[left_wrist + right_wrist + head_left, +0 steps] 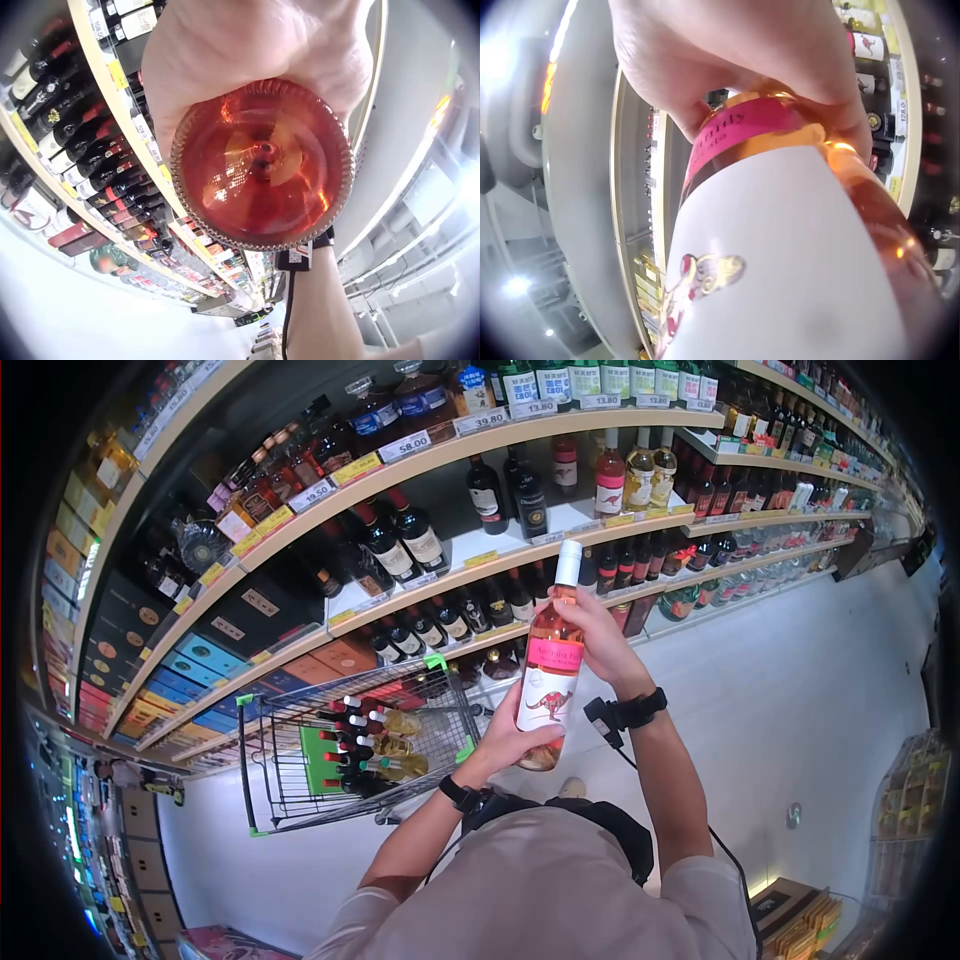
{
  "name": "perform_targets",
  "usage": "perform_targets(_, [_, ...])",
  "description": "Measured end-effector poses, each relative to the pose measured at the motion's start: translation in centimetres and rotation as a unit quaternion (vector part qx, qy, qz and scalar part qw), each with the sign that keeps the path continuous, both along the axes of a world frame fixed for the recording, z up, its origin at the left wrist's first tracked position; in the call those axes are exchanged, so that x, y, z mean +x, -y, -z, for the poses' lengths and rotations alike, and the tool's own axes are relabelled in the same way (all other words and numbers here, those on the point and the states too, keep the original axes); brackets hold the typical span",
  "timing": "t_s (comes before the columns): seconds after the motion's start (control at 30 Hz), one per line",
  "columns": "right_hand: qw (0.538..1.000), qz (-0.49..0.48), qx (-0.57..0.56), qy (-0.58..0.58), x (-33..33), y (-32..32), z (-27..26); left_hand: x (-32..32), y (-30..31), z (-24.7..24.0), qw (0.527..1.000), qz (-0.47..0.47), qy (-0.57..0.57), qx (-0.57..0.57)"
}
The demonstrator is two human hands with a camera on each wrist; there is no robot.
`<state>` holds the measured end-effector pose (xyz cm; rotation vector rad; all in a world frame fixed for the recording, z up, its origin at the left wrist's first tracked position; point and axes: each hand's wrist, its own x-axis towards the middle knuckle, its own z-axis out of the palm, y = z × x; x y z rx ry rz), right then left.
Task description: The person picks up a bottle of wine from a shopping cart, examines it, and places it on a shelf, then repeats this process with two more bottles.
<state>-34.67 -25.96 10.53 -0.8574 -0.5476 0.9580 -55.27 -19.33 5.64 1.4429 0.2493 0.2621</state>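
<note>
A bottle of pink wine with a white cap, a pink band and a kangaroo on its white label is held tilted before the person's body. The left hand grips its lower part, thumb across the label. Around the neck and shoulder curls the right hand. In the left wrist view the round ribbed base faces the camera, with the left hand around it. The right wrist view has the label up close, below the right hand; some fingertips are hidden behind the bottle.
A shopping cart with several bottles lying in it stands at the left, beside the shelves. Wine bottles line the curved shelves ahead. A box sits on the floor at lower right.
</note>
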Motion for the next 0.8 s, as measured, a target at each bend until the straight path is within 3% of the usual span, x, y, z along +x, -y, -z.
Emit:
perform_targets(0.23, [0.980,0.054,-0.024,0.191,-0.5,4.1,-3.6,3.3,0.3,0.8,0.993,0.004,0.031,0.112])
perform_targets(0.3, [0.975,0.079,-0.025,0.208,-1.1,5.1,-4.1,4.6,-0.1,1.6,0.987,0.012,0.079,0.143])
perform_targets(0.43, [0.955,0.166,0.016,0.244,-3.0,5.5,-3.1,5.9,-1.2,1.3,0.966,-0.009,0.052,0.255])
perform_targets(0.53, [0.943,0.199,0.046,0.262,-4.2,5.4,-3.2,7.8,-2.7,3.6,0.978,0.011,0.049,0.204])
perform_targets(0.57, [0.940,0.207,0.025,0.269,-4.5,5.5,-3.6,8.0,-3.1,3.9,0.971,0.022,0.024,0.236])
perform_targets(0.67, [0.936,0.198,0.015,0.290,-4.6,5.7,-3.6,8.5,-1.9,1.3,0.972,0.022,0.048,0.231])
perform_targets(0.8, [0.941,0.140,-0.006,0.309,-3.0,6.7,-5.0,8.2,-1.8,2.4,0.977,0.047,0.054,0.200])
